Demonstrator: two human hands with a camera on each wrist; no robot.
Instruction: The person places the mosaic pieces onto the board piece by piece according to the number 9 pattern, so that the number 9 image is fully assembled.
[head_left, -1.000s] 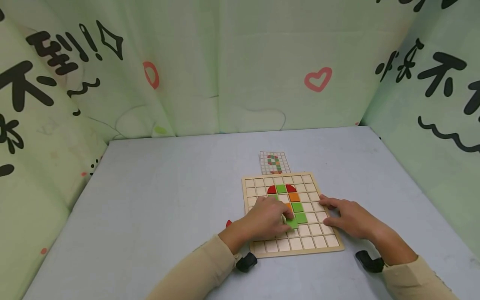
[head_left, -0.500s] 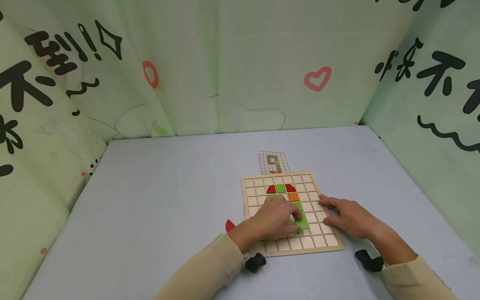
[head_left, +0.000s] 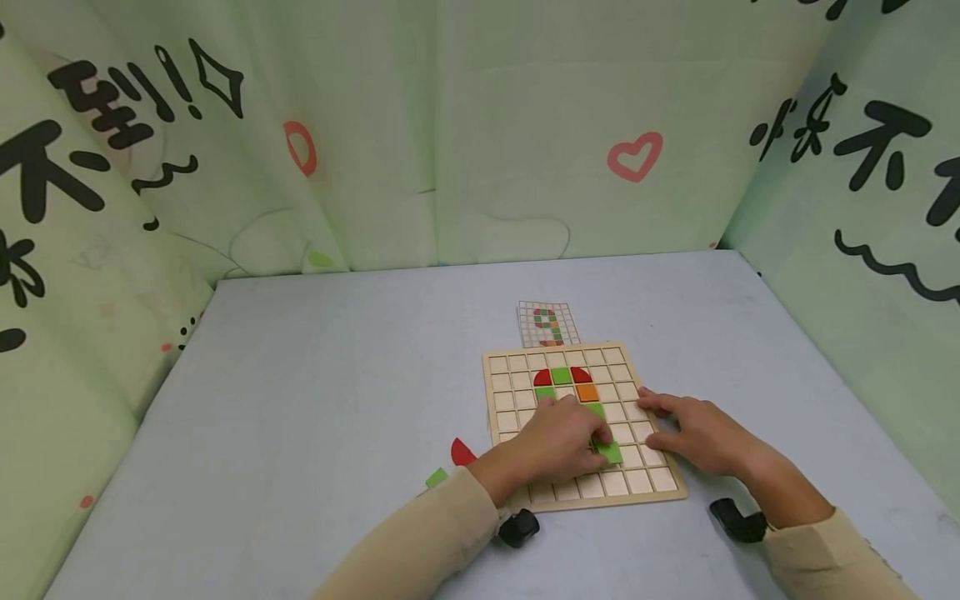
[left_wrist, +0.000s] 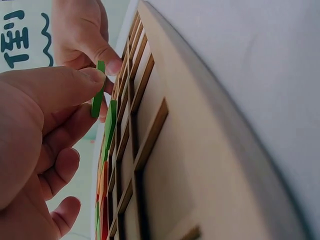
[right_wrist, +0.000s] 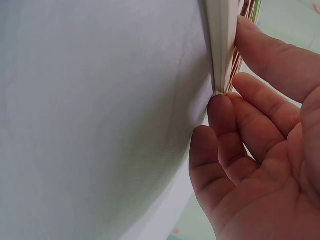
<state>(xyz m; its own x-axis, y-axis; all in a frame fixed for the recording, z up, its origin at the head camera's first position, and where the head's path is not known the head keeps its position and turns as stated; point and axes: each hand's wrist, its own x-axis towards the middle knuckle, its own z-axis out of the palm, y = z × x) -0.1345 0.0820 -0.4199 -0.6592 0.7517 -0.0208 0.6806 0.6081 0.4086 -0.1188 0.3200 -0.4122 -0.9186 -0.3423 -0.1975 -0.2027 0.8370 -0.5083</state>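
Observation:
In the head view my left hand [head_left: 558, 440] is over the lower middle of a wooden grid board [head_left: 585, 503]. Its thumb and a finger pinch a green square tile [left_wrist: 99, 92], held on edge just off the board in the left wrist view. My right hand [head_left: 705, 437] rests at the board's right edge, thumb and fingertips touching the frame, fingers loosely bent. Set in the grid are red rounded tiles [head_left: 581, 375], a green tile [head_left: 561, 376] between them and an orange tile [head_left: 587, 392]. My left hand covers some of the pattern.
A printed pattern card [head_left: 548, 323] lies behind the board, partly hidden by its far edge. Left of the board, a loose red tile [head_left: 462, 452] and a green tile [head_left: 437, 477] lie on the white table [head_left: 337, 375]. Pale green curtains [head_left: 517, 125] enclose the table.
My left hand has moved right and slightly towards me across the board with the green tile. More of the loose red and green tiles shows. My right hand stays at the edge.

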